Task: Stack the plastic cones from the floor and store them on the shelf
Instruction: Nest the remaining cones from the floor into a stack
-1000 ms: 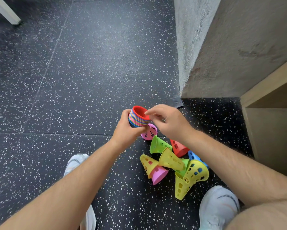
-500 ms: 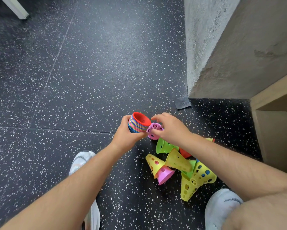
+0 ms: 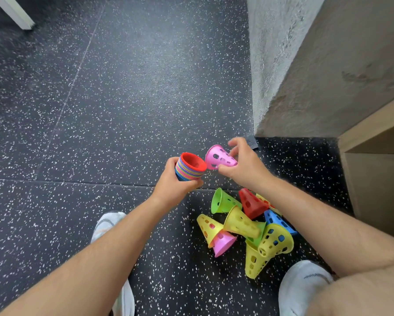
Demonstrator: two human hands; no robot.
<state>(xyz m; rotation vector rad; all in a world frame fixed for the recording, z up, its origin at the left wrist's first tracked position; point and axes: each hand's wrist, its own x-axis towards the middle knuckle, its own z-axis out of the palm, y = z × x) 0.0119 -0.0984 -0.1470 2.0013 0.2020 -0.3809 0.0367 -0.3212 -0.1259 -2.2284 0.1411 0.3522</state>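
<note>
My left hand grips a stack of nested cones in many colours, red on top, its open end facing up. My right hand pinches a single pink perforated cone just right of the stack, held on its side and almost touching the red rim. Several loose cones lie in a pile on the floor below my right forearm: a green one, a red one, yellow ones, a blue one and a pink one.
A grey concrete wall corner rises to the right. The wooden shelf stands at the far right edge. My white shoes flank the pile on the black speckled floor. A white leg stands top left.
My right hand picked the pink cone up from the floor and lifted it beside the stack's rim. The left hand keeps holding the stack.
</note>
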